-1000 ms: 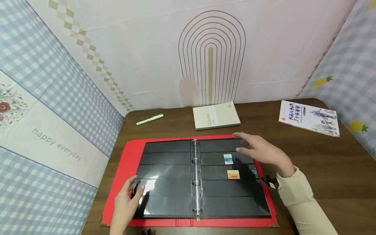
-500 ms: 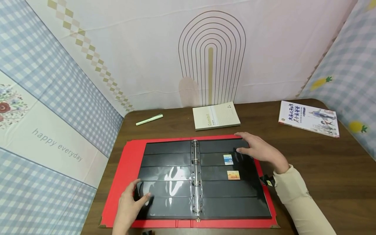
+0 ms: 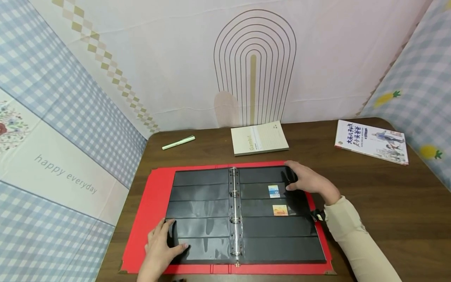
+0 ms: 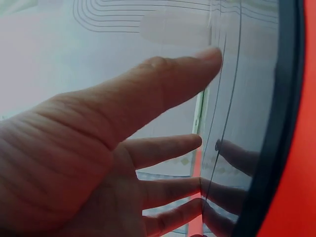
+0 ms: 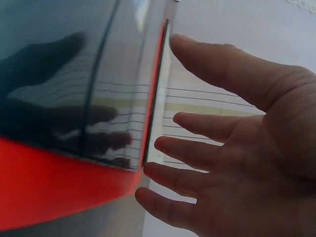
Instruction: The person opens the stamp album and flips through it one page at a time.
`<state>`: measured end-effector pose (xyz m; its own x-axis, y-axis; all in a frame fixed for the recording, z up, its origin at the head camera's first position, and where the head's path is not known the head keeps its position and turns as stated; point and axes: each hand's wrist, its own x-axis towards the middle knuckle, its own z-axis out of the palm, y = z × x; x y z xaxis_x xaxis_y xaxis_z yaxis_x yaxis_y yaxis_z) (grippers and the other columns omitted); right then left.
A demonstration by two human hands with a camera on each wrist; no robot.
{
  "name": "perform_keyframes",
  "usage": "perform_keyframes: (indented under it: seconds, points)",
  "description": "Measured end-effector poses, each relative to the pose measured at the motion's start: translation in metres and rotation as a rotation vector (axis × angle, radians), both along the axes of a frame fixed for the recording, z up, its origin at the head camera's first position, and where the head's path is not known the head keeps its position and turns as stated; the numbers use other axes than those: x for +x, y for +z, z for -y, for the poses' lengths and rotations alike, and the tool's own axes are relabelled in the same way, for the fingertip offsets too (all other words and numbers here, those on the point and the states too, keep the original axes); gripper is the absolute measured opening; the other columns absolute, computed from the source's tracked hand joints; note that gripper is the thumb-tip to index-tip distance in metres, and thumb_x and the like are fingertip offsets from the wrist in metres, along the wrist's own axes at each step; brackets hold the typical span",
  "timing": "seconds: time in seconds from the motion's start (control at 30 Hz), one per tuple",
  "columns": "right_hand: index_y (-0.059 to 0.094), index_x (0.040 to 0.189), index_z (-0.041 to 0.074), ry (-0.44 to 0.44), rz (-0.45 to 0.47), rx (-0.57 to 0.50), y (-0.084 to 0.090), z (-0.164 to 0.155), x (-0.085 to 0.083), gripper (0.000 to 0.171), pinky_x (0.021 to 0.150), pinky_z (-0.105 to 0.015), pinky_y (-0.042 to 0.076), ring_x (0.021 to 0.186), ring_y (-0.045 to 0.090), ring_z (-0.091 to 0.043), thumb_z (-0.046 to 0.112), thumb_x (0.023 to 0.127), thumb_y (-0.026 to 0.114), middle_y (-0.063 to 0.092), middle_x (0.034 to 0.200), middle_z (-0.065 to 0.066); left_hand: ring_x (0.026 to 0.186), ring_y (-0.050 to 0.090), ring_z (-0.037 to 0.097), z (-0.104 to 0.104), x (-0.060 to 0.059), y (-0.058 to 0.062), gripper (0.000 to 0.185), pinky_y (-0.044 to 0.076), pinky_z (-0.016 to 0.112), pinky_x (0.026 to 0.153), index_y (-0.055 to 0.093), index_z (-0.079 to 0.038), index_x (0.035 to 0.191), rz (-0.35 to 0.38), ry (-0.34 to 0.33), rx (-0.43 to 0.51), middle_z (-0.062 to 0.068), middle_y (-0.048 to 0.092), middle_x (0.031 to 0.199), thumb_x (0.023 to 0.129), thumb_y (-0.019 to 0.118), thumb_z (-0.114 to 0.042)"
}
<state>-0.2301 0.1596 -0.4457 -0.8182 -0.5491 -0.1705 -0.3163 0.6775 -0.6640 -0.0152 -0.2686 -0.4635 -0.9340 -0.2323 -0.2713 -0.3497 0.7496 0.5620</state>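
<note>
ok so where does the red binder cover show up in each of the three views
Head view: the red binder cover lies open across the lower middle of the table, framing the black pages.
Left wrist view: a red strip down the right edge, beside the left hand.
Right wrist view: a red band at lower left, left of the right hand.
Shared landmark: the glossy black page edge meeting the red cover.

The red binder [image 3: 148, 219] lies open flat on the table. Its glossy black pocket pages [image 3: 201, 207] spread both sides of the rings; two stamps [image 3: 274, 191] sit in the right page
</note>
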Motion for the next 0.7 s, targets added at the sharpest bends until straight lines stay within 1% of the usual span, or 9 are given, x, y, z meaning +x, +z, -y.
perform_keyframes:
  seconds: [0.07,0.17,0.27,0.33,0.47,0.57,0.7]
  points:
    - [0.031,0.148,-0.015,0.013,0.003,0.023,-0.0029,0.0011,-0.0018,0.083,0.11,-0.068,0.027,0.14,0.029,-0.054,0.002,0.083,0.08,0.032,0.152,-0.037,0.135,0.025,0.055,-0.001,0.0005,-0.0012,0.086,0.029,0.071,0.092,0.048,-0.002,0.145,0.003,-0.006,-0.021,0.033,0.027,0.156,0.074,0.091,-0.023]
    - [0.03,0.149,-0.015,0.016,0.024,0.062,-0.0066,0.0025,-0.0041,0.088,0.112,-0.068,0.022,0.143,0.02,-0.056,-0.002,0.078,0.081,0.026,0.155,-0.038,0.134,0.026,0.054,-0.002,0.0015,-0.0025,0.086,0.031,0.067,0.088,0.049,-0.003,0.145,-0.003,-0.011,-0.041,0.032,0.027,0.156,0.072,0.092,-0.02]
    - [0.029,0.15,-0.015,0.009,0.051,0.084,-0.009,0.0027,-0.0051,0.092,0.113,-0.069,0.017,0.145,0.011,-0.057,-0.003,0.076,0.082,0.019,0.157,-0.039,0.134,0.026,0.054,-0.0024,0.003,-0.003,0.086,0.031,0.065,0.086,0.05,-0.003,0.144,-0.015,-0.017,-0.05,0.032,0.027,0.156,0.07,0.093,-0.018]
    - [0.028,0.151,-0.014,0.007,0.066,0.092,-0.0104,0.0028,-0.005,0.093,0.114,-0.069,0.014,0.145,0.007,-0.057,-0.003,0.076,0.081,0.015,0.158,-0.039,0.134,0.026,0.053,-0.0023,0.0038,-0.0033,0.086,0.031,0.065,0.086,0.05,-0.003,0.144,-0.018,-0.019,-0.053,0.032,0.026,0.157,0.07,0.093,-0.017]
    - [0.027,0.152,-0.013,0.009,0.074,0.098,-0.0111,0.0015,-0.0042,0.093,0.113,-0.069,0.015,0.146,0.004,-0.057,0.0,0.078,0.082,0.013,0.16,-0.038,0.135,0.026,0.053,-0.0016,0.0041,-0.0041,0.085,0.031,0.064,0.086,0.05,-0.003,0.145,-0.01,-0.024,-0.053,0.031,0.025,0.158,0.072,0.092,-0.018]
    - [0.027,0.152,-0.013,0.007,0.077,0.106,-0.0102,0.0006,-0.0029,0.091,0.112,-0.069,0.018,0.146,0.002,-0.056,0.002,0.08,0.081,0.012,0.16,-0.037,0.136,0.024,0.053,-0.0012,0.0031,-0.0041,0.086,0.031,0.063,0.086,0.049,-0.004,0.146,0.007,-0.028,-0.05,0.03,0.023,0.159,0.073,0.092,-0.019]
    - [0.028,0.153,-0.013,0.014,0.072,0.14,-0.0085,0.0019,-0.0012,0.09,0.113,-0.068,0.019,0.147,0.004,-0.056,0.005,0.082,0.081,0.012,0.159,-0.038,0.137,0.022,0.052,-0.001,0.0016,-0.0043,0.087,0.031,0.063,0.087,0.048,-0.004,0.147,0.027,-0.03,-0.047,0.03,0.02,0.161,0.074,0.091,-0.019]
